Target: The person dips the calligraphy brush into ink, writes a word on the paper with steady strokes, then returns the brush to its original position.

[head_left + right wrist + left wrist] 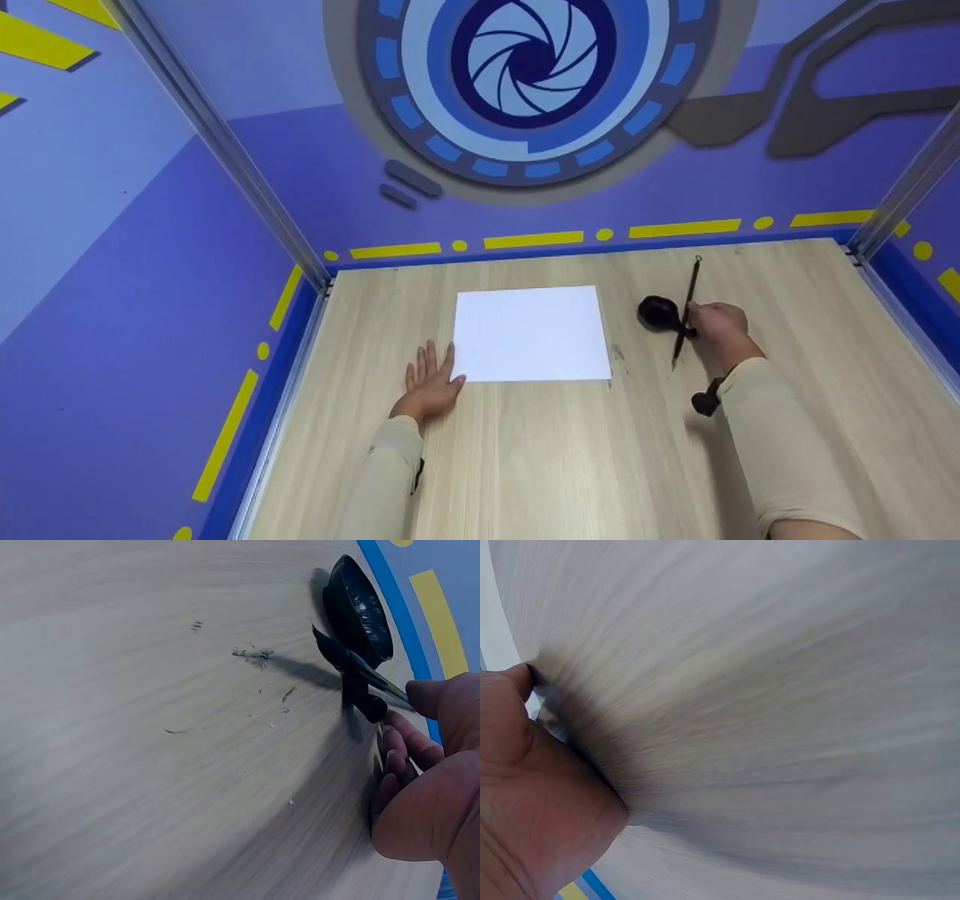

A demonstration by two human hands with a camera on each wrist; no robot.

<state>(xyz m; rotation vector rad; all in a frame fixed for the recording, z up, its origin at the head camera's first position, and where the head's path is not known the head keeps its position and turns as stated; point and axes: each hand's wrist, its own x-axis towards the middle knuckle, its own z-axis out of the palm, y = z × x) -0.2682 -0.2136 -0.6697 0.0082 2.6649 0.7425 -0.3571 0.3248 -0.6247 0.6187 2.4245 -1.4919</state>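
Observation:
A white sheet of paper (531, 334) lies on the wooden table. My left hand (431, 386) rests at its lower left edge, fingers extended and palm down; the left wrist view shows the heel of that hand (547, 795) on the wood. On the right, my right hand (721, 330) pinches a dark brush (691, 289) with a hanging loop at its upper end. The brush's black bristles (330, 649) point down over the table beside a black ink dish (658, 313). This shallow dish (356, 611) has a short handle, close to my right fingertips; whether they touch it I cannot tell.
Dark smudges (255, 655) mark the wooden table (540, 457) between paper and dish. Blue-purple panels with yellow dashes (532, 240) wall in the back and sides, joined by metal corner posts (225, 142).

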